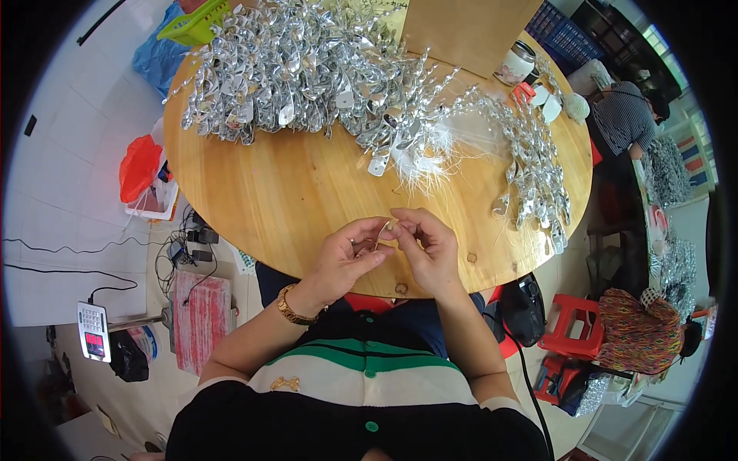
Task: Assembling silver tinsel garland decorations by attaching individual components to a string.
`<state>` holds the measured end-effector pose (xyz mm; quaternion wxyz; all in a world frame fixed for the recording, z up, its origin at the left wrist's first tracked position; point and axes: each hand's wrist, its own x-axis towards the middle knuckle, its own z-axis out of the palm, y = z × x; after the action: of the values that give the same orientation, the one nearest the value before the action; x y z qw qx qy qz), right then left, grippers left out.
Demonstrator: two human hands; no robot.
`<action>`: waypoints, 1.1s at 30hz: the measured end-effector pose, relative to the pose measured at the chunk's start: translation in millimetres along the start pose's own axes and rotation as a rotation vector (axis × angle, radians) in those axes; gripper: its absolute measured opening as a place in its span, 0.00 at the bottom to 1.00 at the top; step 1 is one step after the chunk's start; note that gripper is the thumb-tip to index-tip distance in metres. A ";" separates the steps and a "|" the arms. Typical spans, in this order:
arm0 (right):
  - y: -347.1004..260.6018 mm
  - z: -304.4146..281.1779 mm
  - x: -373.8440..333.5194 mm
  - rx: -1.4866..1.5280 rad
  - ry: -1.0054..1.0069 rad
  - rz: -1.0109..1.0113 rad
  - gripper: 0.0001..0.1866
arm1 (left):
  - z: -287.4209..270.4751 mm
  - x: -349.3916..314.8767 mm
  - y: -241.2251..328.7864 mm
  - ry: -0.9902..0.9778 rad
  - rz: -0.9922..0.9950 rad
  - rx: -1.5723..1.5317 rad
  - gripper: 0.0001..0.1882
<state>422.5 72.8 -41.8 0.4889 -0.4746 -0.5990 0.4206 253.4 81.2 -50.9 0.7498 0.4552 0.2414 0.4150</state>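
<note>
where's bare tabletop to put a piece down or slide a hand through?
Free: the wide wooden band of the round table between the big silver pile and the hands, left hand and right hand; also the left edge below that pile. Crowded: the far half, the white fibre tuft, and the silver string down the right side.
</note>
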 end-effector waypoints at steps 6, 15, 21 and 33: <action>-7.0 0.6 -2.3 -0.019 -0.007 -0.035 0.11 | 3.1 -2.3 3.3 0.020 -0.038 0.003 0.22; -7.4 1.5 -5.0 0.043 0.046 -0.004 0.11 | 5.6 -3.2 6.2 0.086 -0.123 -0.049 0.22; -7.7 3.0 -3.9 0.064 0.043 0.017 0.11 | 5.3 -2.2 4.1 0.090 -0.113 -0.064 0.20; -16.9 2.2 -2.4 0.250 0.072 0.075 0.13 | 3.4 1.8 9.4 0.077 -0.156 -0.007 0.18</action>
<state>417.8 67.1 -26.3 0.5492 -0.4469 -0.5060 0.4925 253.1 83.4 -41.0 0.7717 0.4160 0.3035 0.3733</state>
